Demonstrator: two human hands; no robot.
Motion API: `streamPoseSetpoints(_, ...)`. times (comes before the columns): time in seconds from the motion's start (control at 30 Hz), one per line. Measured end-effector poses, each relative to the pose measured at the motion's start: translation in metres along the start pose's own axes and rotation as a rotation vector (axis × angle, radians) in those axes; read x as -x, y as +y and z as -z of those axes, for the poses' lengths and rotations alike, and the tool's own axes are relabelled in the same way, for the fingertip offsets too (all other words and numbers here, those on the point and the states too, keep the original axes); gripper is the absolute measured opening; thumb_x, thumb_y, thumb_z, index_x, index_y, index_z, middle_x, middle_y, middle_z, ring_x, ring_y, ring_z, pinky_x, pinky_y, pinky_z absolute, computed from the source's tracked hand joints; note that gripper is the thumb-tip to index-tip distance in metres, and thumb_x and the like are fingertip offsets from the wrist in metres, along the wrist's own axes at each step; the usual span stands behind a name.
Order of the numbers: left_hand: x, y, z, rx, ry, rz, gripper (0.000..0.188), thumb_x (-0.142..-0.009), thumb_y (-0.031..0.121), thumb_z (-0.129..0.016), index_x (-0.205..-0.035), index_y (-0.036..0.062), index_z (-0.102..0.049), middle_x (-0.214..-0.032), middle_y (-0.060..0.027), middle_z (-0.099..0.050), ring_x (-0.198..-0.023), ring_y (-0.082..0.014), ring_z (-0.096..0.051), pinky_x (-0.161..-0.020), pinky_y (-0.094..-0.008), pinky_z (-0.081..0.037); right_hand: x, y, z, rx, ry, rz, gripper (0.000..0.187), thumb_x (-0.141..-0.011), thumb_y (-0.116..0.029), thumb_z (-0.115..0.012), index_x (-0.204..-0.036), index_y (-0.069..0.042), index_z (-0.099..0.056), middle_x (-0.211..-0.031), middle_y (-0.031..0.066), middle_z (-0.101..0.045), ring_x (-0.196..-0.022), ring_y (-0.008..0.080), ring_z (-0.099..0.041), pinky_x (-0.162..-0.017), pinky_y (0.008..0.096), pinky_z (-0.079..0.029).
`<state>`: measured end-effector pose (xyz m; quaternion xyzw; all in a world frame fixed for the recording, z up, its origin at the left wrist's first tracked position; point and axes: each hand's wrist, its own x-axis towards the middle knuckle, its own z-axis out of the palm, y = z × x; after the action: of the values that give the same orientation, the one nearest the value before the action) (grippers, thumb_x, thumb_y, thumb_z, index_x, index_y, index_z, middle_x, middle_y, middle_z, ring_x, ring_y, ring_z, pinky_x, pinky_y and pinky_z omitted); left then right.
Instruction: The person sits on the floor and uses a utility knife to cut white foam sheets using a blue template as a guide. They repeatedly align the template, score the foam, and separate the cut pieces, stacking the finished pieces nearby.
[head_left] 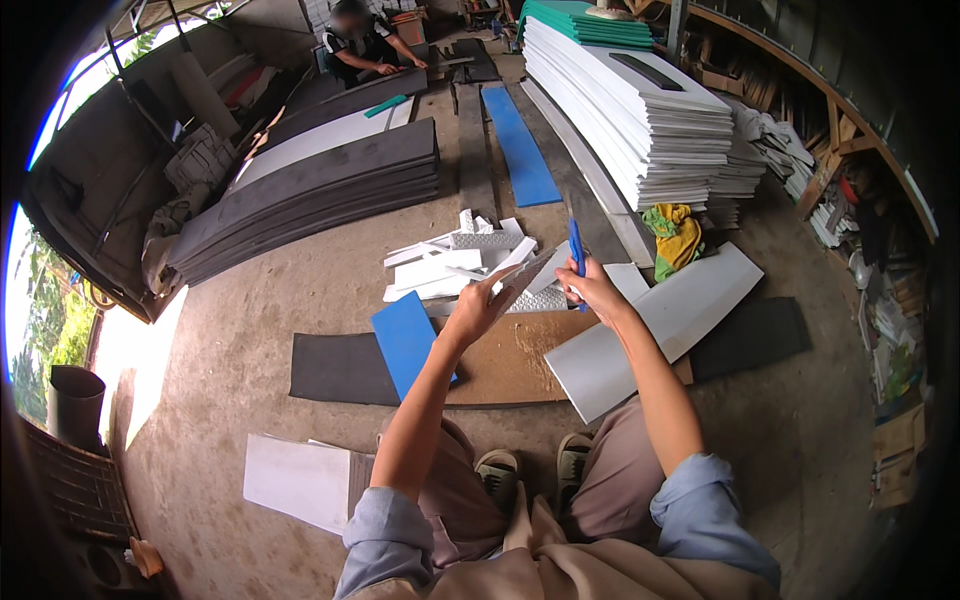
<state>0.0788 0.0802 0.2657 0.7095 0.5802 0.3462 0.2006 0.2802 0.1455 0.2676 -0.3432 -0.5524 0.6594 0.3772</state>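
My left hand (482,305) is closed on the near end of a thin grey-white sheet piece (541,270), held up at a slant. My right hand (598,288) grips a blue-handled utility knife (577,247), its narrow blade pointing away from me. The blade stands beside the sheet piece; I cannot tell whether they touch. Below both hands lies a worn brown board (500,365) on the floor. A blue sheet (412,335) overlaps its left side and a long pale grey sheet (655,330) its right. White offcuts (435,272) are heaped just beyond the hands.
Black sheets (335,365) flank the board. Pale sheets (297,482) lie near left. Farther off are a black sheet stack (320,200), a blue strip (520,145), a tall white stack (630,120) and a yellow-green cloth (675,238). Another person (358,50) works at the far left.
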Motion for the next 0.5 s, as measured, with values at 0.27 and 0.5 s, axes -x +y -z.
streamPoseSetpoints(0.27, 0.010, -0.047, 0.022, 0.179, 0.514, 0.105, 0.030, -0.077, 0.006, -0.058, -0.107, 0.0070, -0.055, -0.082, -0.0118, -0.062, -0.066, -0.0099, -0.050, -0.063, -0.0243, -0.043, -0.037, 0.079, 0.035, 0.552, 0.270, -0.153, 0.023, -0.078, -0.019, -0.060, -0.075, -0.003, -0.043, -0.065, 0.0090, -0.055, -0.047, 0.0146, -0.053, -0.043, 0.0276, -0.041)
streamPoseSetpoints(0.5, 0.009, -0.081, 0.035, 0.407, 0.808, 0.434, 0.031, -0.077, 0.008, -0.055, -0.107, 0.0066, -0.045, -0.105, -0.0075, -0.049, -0.095, -0.0152, -0.046, -0.082, -0.0258, -0.035, -0.096, 0.111, 0.046, 0.820, 0.214, -0.179, 0.026, -0.079, -0.018, -0.056, -0.091, 0.001, -0.044, -0.082, 0.0159, -0.057, -0.076, 0.0249, -0.058, -0.066, 0.0348, -0.046)
